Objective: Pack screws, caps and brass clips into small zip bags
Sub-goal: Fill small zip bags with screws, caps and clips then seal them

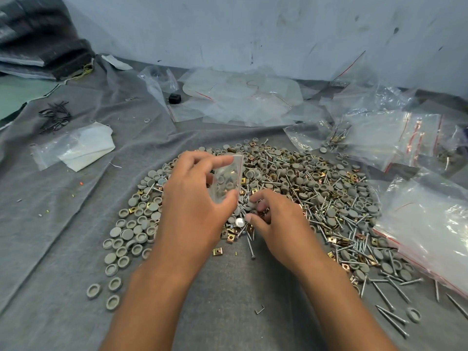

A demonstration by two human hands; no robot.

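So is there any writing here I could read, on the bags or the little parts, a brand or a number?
None. The small zip bag in the left hand is clear and unprinted.
The bigger bags show only red seal lines.
Caps and brass clips: any markings too small to read.

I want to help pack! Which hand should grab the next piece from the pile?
Probably the right hand: its curled fingers are already down in the pile of screws, caps and clips. The left hand is busy holding the small zip bag.
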